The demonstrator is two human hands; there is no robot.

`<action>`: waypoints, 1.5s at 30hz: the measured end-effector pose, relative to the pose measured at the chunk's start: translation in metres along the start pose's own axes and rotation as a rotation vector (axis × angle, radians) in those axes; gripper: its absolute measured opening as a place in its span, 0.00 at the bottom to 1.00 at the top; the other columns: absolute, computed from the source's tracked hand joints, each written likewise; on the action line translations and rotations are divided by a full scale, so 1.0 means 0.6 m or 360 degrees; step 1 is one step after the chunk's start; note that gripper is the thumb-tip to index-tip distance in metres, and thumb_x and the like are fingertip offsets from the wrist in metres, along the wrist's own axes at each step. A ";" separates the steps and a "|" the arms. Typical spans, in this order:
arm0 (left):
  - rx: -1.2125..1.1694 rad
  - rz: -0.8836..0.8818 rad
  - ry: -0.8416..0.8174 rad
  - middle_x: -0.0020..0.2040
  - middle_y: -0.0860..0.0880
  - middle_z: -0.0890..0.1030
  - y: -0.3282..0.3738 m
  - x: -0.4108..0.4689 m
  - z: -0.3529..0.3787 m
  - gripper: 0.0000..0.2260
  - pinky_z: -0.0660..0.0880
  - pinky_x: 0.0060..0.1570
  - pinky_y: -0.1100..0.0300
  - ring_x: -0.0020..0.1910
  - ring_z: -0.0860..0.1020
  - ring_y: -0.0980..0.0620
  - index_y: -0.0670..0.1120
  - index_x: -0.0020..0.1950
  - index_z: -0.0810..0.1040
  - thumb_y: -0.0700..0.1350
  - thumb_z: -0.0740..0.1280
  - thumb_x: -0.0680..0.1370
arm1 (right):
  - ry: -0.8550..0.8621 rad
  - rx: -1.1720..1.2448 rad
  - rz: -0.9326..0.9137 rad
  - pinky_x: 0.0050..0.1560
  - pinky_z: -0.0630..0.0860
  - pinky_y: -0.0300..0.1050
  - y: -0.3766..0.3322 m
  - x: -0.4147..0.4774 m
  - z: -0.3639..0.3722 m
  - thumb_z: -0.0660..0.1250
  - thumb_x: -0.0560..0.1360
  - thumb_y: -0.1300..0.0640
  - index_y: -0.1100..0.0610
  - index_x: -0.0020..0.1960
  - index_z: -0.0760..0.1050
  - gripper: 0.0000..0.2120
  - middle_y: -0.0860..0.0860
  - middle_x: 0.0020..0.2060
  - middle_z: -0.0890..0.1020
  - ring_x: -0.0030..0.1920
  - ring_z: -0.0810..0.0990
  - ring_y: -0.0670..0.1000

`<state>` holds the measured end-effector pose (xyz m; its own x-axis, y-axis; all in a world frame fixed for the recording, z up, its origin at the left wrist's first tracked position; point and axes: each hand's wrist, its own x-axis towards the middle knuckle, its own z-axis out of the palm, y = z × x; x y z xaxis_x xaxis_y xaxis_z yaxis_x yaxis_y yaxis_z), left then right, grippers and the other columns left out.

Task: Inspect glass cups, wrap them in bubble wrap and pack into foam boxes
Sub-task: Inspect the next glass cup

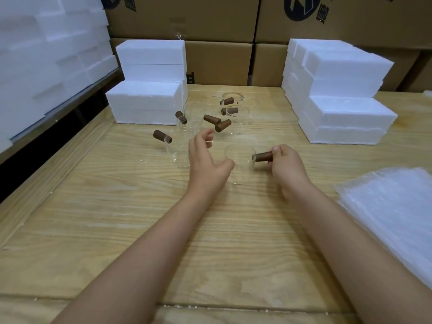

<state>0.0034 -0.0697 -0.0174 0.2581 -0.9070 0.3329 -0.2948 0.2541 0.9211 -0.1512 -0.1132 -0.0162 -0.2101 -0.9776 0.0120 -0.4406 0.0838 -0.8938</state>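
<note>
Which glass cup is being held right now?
The nearest cup, apart from the cluster: the right hand grips its brown handle.

The nearest glass cup [239,168] is clear and cylindrical, its stubby brown wooden handle [263,156] pointing right and gripped by the right hand [288,167]; whether its base rests on the table [112,206] is unclear. Behind it a cluster of like cups [237,121] stands upright, handles turned various ways, with one cup [177,152] apart at the left. A left stack of white foam boxes [149,94] and a right stack [341,101] flank the cluster. Bubble wrap sheets [395,213] lie piled flat at the right.
</note>
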 end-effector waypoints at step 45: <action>0.0321 0.0794 -0.0129 0.63 0.47 0.75 -0.005 -0.009 0.006 0.30 0.65 0.44 0.78 0.46 0.72 0.59 0.47 0.63 0.76 0.34 0.74 0.62 | 0.0006 0.0365 -0.0346 0.51 0.62 0.27 -0.031 -0.082 0.026 0.73 0.52 0.29 0.48 0.53 0.60 0.40 0.42 0.48 0.62 0.53 0.64 0.40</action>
<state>-0.0006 -0.0667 -0.0230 -0.0277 -0.7177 0.6958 -0.5360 0.5982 0.5957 -0.1190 -0.0695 -0.0069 -0.1356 -0.9671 0.2153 -0.2672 -0.1736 -0.9479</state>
